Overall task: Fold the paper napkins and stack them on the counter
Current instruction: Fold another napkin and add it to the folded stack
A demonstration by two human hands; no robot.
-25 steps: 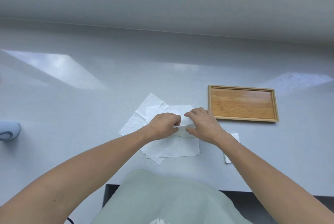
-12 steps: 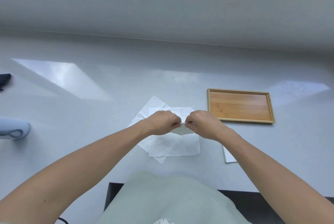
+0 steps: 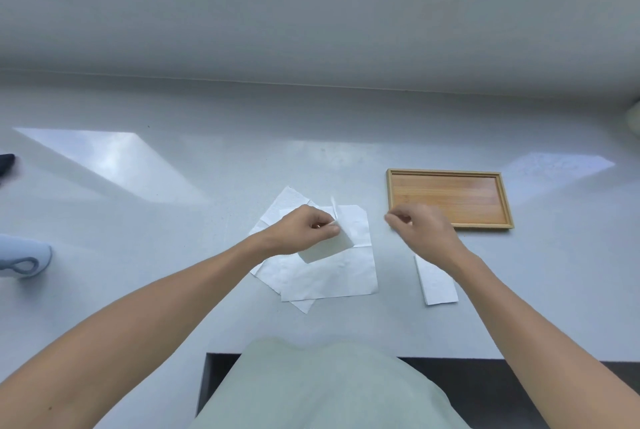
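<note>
**foldfan22:** So where's this at? Looks barely started to me.

**counter_lurker:** Pretty much. The left hand has a small folded white paper napkin pinched between thumb and fingertips, held just above the loose pile. Fingers closed tight on its upper corner, and a little flap of paper sticks up past them. The right hand isn't holding anything I can see: fingers curled loosely, thumb and forefinger nearly touching, hovering off to the right over the near edge of the rectangular bamboo tray.

**foldfan22:** And the finished stack?

**counter_lurker:** Only one narrow folded white napkin strip lying flat on the pale grey counter, just under the right wrist, near the front edge. If that's the stack, it's one piece so far. Can't tell if there's more than one layer in it.

**foldfan22:** What's left?

**counter_lurker:** The flat unfolded white napkin sheets in the middle, at least two overlapping, one squared up on top and one skewed underneath with corners poking out. My guess: the one in hand looks folded or nearly so and should go onto the strip at right, then the remaining sheets each need folding. So early on, maybe a third done at best. Tray's empty, and the task says counter anyway.
</note>
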